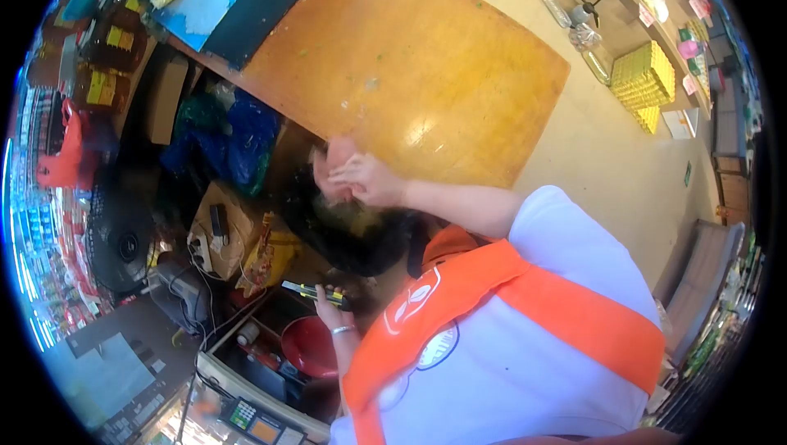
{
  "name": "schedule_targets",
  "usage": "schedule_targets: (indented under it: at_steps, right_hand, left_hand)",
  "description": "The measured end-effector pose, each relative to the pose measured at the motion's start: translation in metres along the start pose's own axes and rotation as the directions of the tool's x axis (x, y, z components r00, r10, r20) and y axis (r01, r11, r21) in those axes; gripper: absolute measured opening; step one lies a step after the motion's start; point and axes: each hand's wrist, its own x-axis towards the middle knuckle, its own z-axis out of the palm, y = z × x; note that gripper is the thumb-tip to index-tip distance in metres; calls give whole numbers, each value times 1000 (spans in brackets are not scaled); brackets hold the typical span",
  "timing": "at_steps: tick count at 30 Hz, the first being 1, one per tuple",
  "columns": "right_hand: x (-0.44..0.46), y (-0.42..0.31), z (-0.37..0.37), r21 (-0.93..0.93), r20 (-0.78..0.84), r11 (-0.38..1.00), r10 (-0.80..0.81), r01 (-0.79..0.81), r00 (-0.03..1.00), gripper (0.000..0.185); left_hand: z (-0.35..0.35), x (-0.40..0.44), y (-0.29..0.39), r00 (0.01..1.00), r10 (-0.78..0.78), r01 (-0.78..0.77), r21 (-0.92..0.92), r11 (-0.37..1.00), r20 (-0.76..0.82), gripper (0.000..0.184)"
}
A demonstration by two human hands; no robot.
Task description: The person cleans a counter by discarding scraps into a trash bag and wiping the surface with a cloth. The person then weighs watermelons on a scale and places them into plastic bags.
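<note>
My right hand is closed on a blurred pinkish thing, too smeared to make out, at the near edge of the wooden tabletop. Just below it hangs the open mouth of a black plastic bag, with something yellowish-green inside. Lower down, my left hand has its fingers wrapped round a black and yellow tool that looks like a utility knife. Beside that hand, a red bowl sits in an open drawer.
Blue plastic bags fill the shelf under the table. A brown paper bag with cables and a black fan stand left. A card terminal lies at the bottom. Yellow trays are stacked at the right.
</note>
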Motion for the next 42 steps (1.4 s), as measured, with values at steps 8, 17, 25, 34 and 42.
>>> schedule_targets:
  at_steps: [8, 17, 25, 34, 42]
  right_hand:
    - [35, 86, -249, 590, -362, 759, 553, -274, 751, 35]
    - [70, 188, -186, -177, -504, 955, 122, -240, 855, 30]
    - [122, 98, -96, 667, 46, 602, 554, -438, 831, 20]
    - [297, 311, -130, -461, -524, 631, 373, -623, 766, 25]
    - [270, 144, 22, -592, 140, 805, 152, -40, 978, 22]
  left_hand:
    - [-20, -7, 0, 994, 35, -36, -14, 999, -100, 19]
    - [-25, -14, -17, 967, 9, -13, -12, 1000, -253, 18]
    - [-28, -21, -18, 964, 102, -100, 22, 995, -244, 17]
    - [-88, -43, -67, 907, 38, -87, -98, 991, -419, 16]
    - [-62, -57, -62, 904, 65, -98, -59, 993, -423, 17]
